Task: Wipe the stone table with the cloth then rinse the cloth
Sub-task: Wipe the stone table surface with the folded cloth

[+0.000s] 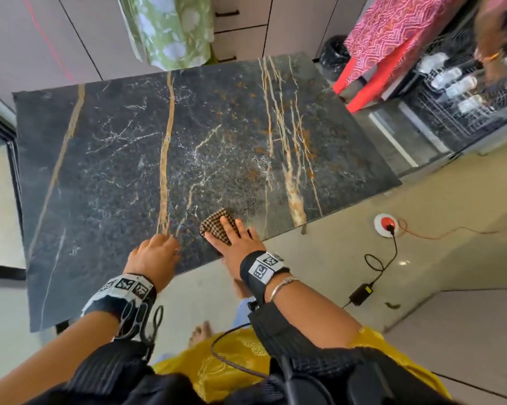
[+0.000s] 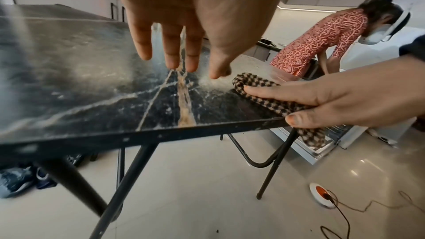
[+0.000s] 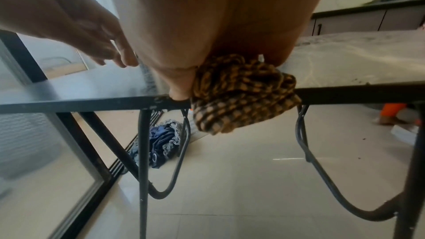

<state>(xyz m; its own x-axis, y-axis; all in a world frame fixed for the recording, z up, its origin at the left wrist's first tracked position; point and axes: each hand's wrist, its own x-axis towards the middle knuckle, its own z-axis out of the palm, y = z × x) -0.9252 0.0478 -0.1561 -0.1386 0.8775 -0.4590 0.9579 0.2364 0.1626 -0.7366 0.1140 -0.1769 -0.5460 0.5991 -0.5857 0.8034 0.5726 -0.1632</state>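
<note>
The wiping step was in hand. The right hand (image 1: pixel 237 240) lay flat on the cloth (image 1: pixel 217 226) at the near edge of the tabletop (image 1: pixel 129 159), its fingers (image 2: pixel 271 91) straight and spread over the checked fabric, the thumb (image 2: pixel 299 119) hooked at the tabletop's rim. The cloth was bunched, part of it on the stone and part hanging over the edge, as the right wrist view showed plainly. The left hand (image 1: pixel 155 252) was just beside it on the left, fingers (image 2: pixel 171 50) relaxed, slightly apart and pointing down toward the stone, holding nothing; whether the tips touched the surface could not be told.

Pale dusty smears and orange specks showed across much of the stone, mostly toward the far right, so by my judgement the wiping was far from done and the rinse was a good way off. The next move would call for pressing the cloth flat and pushing it away from the edge in a long stroke, first gathering the hanging part back up so it did not slip off to the floor (image 1: pixel 363 258).
</note>
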